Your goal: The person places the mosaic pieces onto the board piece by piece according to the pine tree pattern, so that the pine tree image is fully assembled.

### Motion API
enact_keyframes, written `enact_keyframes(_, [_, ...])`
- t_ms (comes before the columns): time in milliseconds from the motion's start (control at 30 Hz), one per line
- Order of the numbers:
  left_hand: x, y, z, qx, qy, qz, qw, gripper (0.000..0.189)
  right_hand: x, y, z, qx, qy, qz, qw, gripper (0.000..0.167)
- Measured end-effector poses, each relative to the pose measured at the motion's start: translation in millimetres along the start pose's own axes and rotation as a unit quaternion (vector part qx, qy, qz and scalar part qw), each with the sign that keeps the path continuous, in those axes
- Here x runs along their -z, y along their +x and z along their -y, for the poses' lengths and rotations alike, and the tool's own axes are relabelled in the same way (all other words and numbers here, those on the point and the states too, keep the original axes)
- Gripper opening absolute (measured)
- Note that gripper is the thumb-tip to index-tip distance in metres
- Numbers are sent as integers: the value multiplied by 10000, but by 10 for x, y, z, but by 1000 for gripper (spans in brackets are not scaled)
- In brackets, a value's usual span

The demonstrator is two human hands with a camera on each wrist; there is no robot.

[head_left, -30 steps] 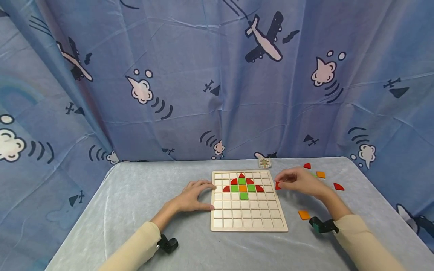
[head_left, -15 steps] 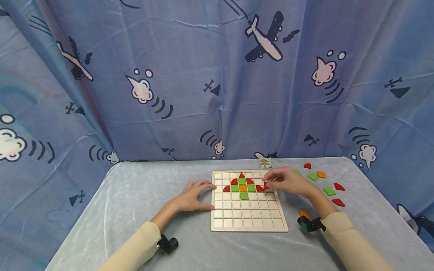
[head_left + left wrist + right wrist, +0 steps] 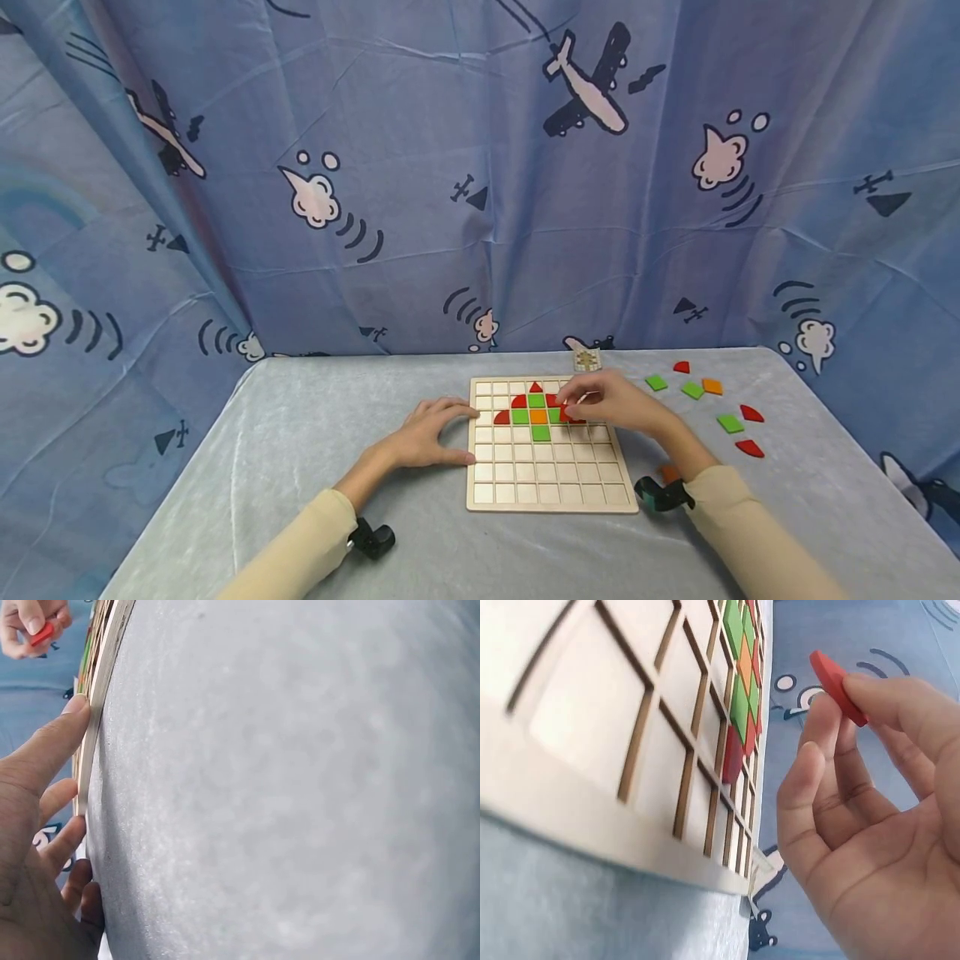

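A wooden grid board (image 3: 551,496) lies on the table. In its upper half, green square tiles (image 3: 541,432), an orange tile (image 3: 537,416), red quarter-round tiles (image 3: 519,402) and a red triangle (image 3: 536,387) form a symmetric pattern. My left hand (image 3: 427,435) rests against the board's left edge, thumb and fingertips touching it, fingers extended. Between thumb and fingers my right hand (image 3: 618,402) pinches a red tile (image 3: 832,679), which looks like another quarter-round. That tile is held above the board over the pattern's right side, where the hand partly covers the set tiles.
Right of the board lie loose green tiles (image 3: 731,424), red quarter-round tiles (image 3: 750,448) and an orange tile (image 3: 712,386). Another orange tile (image 3: 670,472) is partly hidden by the right wrist. A small patterned card (image 3: 587,359) sits behind the board, before a blue curtain (image 3: 420,208).
My right hand has carried the red tile leftward from beside the board's right edge to over the pattern. More loose tiles are uncovered on the right. My left hand has stayed put.
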State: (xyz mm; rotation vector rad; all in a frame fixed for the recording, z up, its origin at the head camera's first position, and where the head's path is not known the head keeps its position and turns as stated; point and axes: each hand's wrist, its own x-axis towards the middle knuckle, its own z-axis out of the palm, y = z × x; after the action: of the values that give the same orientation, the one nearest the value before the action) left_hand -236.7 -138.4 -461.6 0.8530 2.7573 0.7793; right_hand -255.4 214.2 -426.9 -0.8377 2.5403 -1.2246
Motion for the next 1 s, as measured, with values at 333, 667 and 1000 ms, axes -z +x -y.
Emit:
enact_keyframes(333, [-4,2,10,43,28,18,10000,68,-90,91,86,88,299,227,9993,28])
enact_keyframes(667, [-3,5,11,51,27,9,10000,69,-217,197,105,130,702,424,9965,20])
enact_keyframes(1000, [-11,10,-2,111,6,48,9999,68,-401,285,118,456,1170,551,9906,9])
